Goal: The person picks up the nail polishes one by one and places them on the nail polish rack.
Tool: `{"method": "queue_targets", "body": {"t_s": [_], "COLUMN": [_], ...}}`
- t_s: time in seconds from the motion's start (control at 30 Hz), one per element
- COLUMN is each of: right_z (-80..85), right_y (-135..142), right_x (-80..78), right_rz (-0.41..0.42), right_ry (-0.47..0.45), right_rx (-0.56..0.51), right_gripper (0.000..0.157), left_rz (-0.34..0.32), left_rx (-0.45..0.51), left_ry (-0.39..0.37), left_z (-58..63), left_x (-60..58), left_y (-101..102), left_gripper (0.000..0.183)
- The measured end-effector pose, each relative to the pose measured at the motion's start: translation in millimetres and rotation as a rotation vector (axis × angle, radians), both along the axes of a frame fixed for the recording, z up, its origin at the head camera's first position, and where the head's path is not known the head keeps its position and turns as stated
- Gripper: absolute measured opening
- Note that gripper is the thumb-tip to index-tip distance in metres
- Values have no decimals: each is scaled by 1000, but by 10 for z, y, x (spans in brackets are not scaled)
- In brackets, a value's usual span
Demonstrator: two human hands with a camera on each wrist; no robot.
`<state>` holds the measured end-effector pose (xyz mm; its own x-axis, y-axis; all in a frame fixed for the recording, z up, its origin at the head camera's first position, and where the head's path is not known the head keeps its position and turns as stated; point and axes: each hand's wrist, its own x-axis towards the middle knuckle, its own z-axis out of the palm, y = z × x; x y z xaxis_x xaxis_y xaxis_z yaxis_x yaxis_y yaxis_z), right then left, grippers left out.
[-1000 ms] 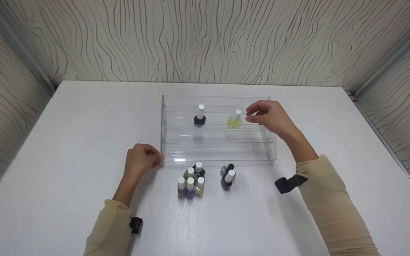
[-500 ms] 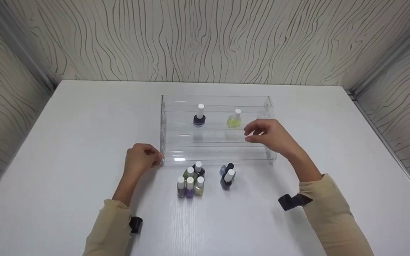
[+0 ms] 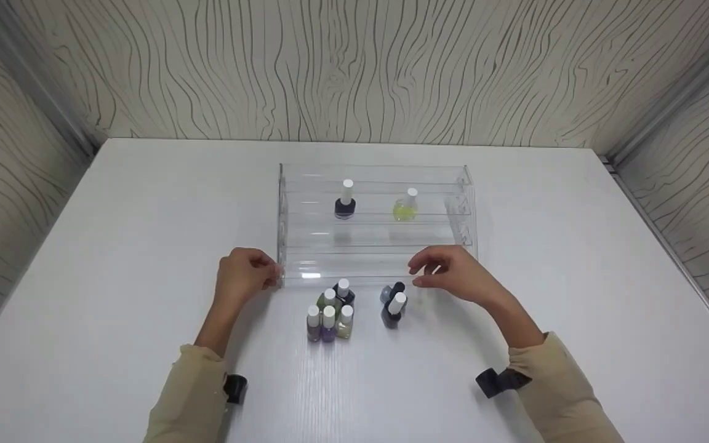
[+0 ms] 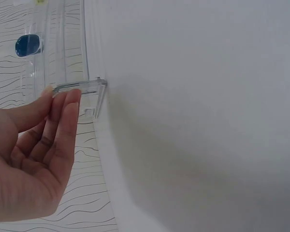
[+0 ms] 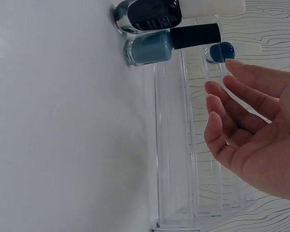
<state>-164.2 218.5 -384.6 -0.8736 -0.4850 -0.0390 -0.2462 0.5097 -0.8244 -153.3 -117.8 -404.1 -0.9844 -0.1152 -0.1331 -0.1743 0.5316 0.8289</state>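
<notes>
A clear tiered display rack [image 3: 379,266] stands on the table; my left hand [image 3: 245,275] pinches its front left corner. In the left wrist view, thumb and fingertips of the left hand [image 4: 43,145] meet on the rack's clear side panel [image 4: 82,87]. My right hand [image 3: 453,271] hovers by the rack's front right, fingers loosely bent and holding nothing. Nearest to it are a dark nail polish bottle with a white cap [image 3: 394,312] and a light blue bottle with a black cap [image 5: 152,47]. On the rack stand a dark bottle [image 3: 345,206] and a yellow one [image 3: 405,210].
Left of centre, several nail polish bottles are grouped in front of the rack, among them a purple one [image 3: 328,332], a green one [image 3: 328,301] and a pale one [image 3: 344,327]. A wood-grain panel [image 3: 342,74] rises behind the white table [image 3: 176,197].
My right hand has moved from beside the yellow bottle on the rack down toward the front bottles. The left hand keeps its place at the rack's corner.
</notes>
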Motion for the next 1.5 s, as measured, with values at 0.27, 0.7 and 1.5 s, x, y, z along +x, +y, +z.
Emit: {"method": "queue_targets", "body": {"t_s": [0.27,0.7,1.5], "right_z": [-97,-168,-67], "right_y": [-44,-109,-232], "right_x": [64,106,167], "right_rz": [22,65,56], "right_ry": [-27,-30,4], "right_rx": [-19,-51,4], "right_gripper": [25,21,18], "left_rz": [-5,-7,4], "left_rx": [10,2,7], "left_ry": [12,7,-4], "left_z": [14,7,10], "left_x": [13,2,-1], "left_y": [-4,-4,6], "left_gripper": [6,7,7]}}
